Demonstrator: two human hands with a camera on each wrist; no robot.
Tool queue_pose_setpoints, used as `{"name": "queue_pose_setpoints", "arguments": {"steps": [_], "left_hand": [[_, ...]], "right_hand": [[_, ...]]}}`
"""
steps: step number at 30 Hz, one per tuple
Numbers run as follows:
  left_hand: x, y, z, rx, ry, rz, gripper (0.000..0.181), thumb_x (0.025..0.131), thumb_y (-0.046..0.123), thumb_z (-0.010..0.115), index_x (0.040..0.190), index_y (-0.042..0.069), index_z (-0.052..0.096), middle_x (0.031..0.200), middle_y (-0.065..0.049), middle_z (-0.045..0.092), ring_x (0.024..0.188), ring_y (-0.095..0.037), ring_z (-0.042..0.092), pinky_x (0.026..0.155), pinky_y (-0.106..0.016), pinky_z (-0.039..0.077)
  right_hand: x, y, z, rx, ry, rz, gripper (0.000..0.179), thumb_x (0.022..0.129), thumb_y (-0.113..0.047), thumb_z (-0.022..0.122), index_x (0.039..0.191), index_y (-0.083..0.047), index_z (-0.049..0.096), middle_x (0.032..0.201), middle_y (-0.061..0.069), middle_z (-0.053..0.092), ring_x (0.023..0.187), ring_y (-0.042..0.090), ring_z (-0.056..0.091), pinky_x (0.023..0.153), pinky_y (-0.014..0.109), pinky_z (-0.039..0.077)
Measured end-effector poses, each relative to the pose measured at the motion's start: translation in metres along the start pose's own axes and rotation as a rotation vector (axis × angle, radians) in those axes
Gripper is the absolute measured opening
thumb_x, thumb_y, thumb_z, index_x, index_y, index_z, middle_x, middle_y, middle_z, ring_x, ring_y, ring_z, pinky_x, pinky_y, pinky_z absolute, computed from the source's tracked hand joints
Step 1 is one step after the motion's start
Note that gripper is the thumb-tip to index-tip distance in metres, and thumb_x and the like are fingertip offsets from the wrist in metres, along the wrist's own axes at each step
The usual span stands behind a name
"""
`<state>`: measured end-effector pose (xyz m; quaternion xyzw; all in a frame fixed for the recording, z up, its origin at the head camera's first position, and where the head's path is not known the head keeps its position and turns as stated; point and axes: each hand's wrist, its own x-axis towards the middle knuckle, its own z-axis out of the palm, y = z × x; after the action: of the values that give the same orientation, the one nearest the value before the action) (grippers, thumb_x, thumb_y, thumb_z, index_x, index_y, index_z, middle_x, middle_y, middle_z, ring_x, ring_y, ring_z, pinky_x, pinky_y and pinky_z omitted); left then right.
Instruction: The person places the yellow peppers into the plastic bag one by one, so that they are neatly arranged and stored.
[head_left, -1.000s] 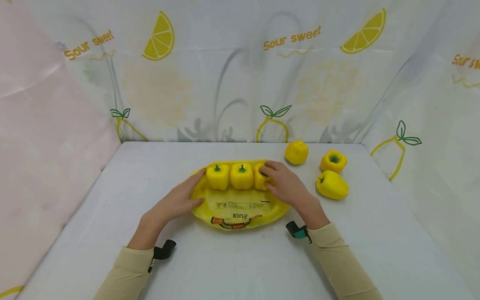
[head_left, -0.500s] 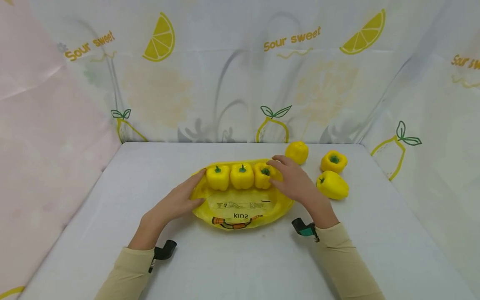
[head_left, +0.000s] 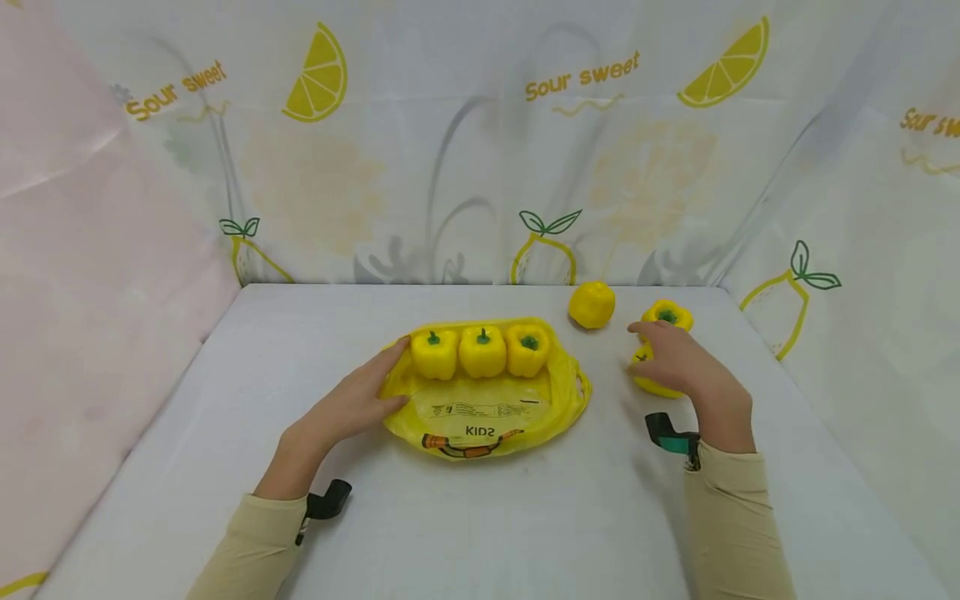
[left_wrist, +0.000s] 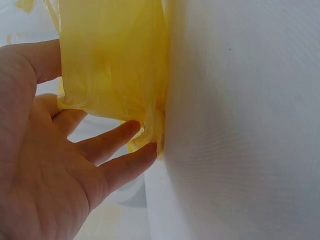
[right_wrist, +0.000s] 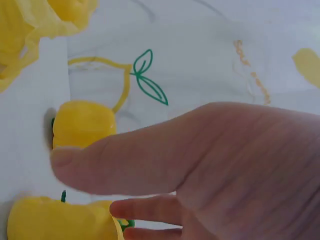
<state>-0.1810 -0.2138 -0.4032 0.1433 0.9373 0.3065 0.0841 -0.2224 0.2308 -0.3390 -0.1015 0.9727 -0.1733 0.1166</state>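
My left hand (head_left: 356, 400) is at the left side of a yellow plastic bag (head_left: 480, 429), its fingers spread and nearly straight. In the head view the index finger and thumb reach over the bag's rim; the left wrist view shows other fingers touching its outside. Three yellow bell peppers stand in a row at the bag's back: a left one (head_left: 434, 356), a middle one (head_left: 482, 353) and a right one (head_left: 528, 352). Over a lying bell pepper (head_left: 656, 387) on the right hovers my right hand (head_left: 693, 375), thumb and fingers apart, partly covering it.
Just behind the right hand sits another yellow bell pepper (head_left: 675, 313), partly hidden. A further bell pepper (head_left: 592, 305) is near the table's back edge. White cloth covers the table (head_left: 495, 525), and printed curtains (head_left: 427, 150) hang behind it.
My right hand has let go of the right pepper in the bag and moved right, over the loose peppers. The left hand stays at the bag.
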Motion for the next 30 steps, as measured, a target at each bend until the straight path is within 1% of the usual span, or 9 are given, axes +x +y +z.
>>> {"name": "queue_pose_setpoints", "arguments": {"steps": [4, 7, 13, 17, 19, 22, 24, 27, 30], "left_hand": [[0.0, 0.0, 0.0, 0.003, 0.001, -0.003, 0.085, 0.095, 0.022, 0.062, 0.162, 0.022, 0.009, 0.168, -0.007, 0.017, 0.154, -0.034, 0.019, 0.124, -0.056, 0.021], [0.0, 0.0, -0.001, -0.001, 0.004, 0.004, 0.085, 0.095, 0.022, 0.062, 0.162, 0.022, 0.009, 0.168, -0.007, 0.017, 0.154, -0.033, 0.02, 0.124, -0.056, 0.021], [0.001, 0.0, -0.001, -0.006, 0.005, 0.015, 0.086, 0.094, 0.022, 0.062, 0.162, 0.02, 0.009, 0.168, -0.008, 0.016, 0.154, -0.034, 0.019, 0.124, -0.056, 0.02], [0.001, -0.001, -0.001, -0.009, 0.004, 0.012, 0.086, 0.094, 0.022, 0.062, 0.162, 0.02, 0.009, 0.168, -0.008, 0.016, 0.154, -0.034, 0.019, 0.124, -0.056, 0.02], [0.0, -0.001, -0.001, -0.009, 0.004, 0.009, 0.086, 0.094, 0.022, 0.062, 0.162, 0.021, 0.009, 0.168, -0.007, 0.015, 0.154, -0.034, 0.018, 0.124, -0.056, 0.02], [0.0, -0.002, -0.001, -0.006, 0.005, 0.006, 0.086, 0.095, 0.022, 0.062, 0.162, 0.021, 0.008, 0.168, -0.007, 0.015, 0.154, -0.034, 0.018, 0.124, -0.057, 0.02], [0.0, -0.002, -0.001, -0.006, 0.007, 0.007, 0.086, 0.095, 0.022, 0.062, 0.162, 0.021, 0.008, 0.168, -0.007, 0.015, 0.154, -0.034, 0.019, 0.124, -0.056, 0.02], [0.0, -0.001, -0.001, -0.016, 0.007, 0.01, 0.086, 0.094, 0.022, 0.062, 0.162, 0.021, 0.009, 0.168, -0.007, 0.015, 0.154, -0.034, 0.018, 0.124, -0.057, 0.02], [0.0, 0.0, -0.002, -0.022, 0.007, 0.013, 0.085, 0.094, 0.022, 0.062, 0.162, 0.021, 0.009, 0.168, -0.007, 0.015, 0.154, -0.033, 0.018, 0.124, -0.057, 0.02]], "right_hand": [[-0.006, 0.012, -0.001, -0.003, -0.037, 0.06, 0.07, 0.084, -0.017, 0.064, 0.148, 0.002, 0.041, 0.15, 0.03, 0.041, 0.132, 0.046, 0.039, 0.11, 0.063, 0.035], [-0.006, 0.018, 0.001, 0.008, -0.045, 0.072, 0.071, 0.083, -0.013, 0.063, 0.148, 0.002, 0.04, 0.151, 0.031, 0.038, 0.13, 0.045, 0.04, 0.11, 0.062, 0.034], [0.001, 0.025, 0.007, -0.023, -0.005, 0.032, 0.063, 0.082, -0.01, 0.064, 0.142, 0.002, 0.049, 0.145, 0.03, 0.047, 0.125, 0.044, 0.046, 0.108, 0.061, 0.037], [0.005, 0.025, 0.008, -0.014, 0.006, 0.021, 0.06, 0.078, -0.011, 0.066, 0.137, 0.0, 0.053, 0.139, 0.027, 0.052, 0.111, 0.039, 0.05, 0.096, 0.056, 0.044], [0.005, 0.025, 0.008, 0.004, 0.008, 0.021, 0.06, 0.077, -0.011, 0.064, 0.135, -0.002, 0.054, 0.138, 0.025, 0.053, 0.105, 0.035, 0.05, 0.09, 0.051, 0.045], [0.006, 0.023, 0.007, 0.036, 0.005, 0.02, 0.061, 0.077, -0.013, 0.062, 0.136, -0.004, 0.052, 0.141, 0.023, 0.05, 0.107, 0.034, 0.048, 0.089, 0.05, 0.044], [0.006, 0.022, 0.006, 0.057, 0.021, 0.002, 0.062, 0.077, -0.013, 0.062, 0.137, -0.004, 0.05, 0.143, 0.023, 0.048, 0.112, 0.035, 0.047, 0.093, 0.053, 0.043], [0.006, 0.019, 0.004, 0.098, 0.079, -0.047, 0.062, 0.078, -0.013, 0.063, 0.138, -0.004, 0.048, 0.142, 0.022, 0.048, 0.116, 0.036, 0.046, 0.1, 0.056, 0.041], [0.005, 0.013, 0.001, 0.157, 0.15, -0.096, 0.062, 0.079, -0.011, 0.065, 0.138, -0.005, 0.048, 0.138, 0.019, 0.051, 0.114, 0.034, 0.046, 0.098, 0.053, 0.041]]}}
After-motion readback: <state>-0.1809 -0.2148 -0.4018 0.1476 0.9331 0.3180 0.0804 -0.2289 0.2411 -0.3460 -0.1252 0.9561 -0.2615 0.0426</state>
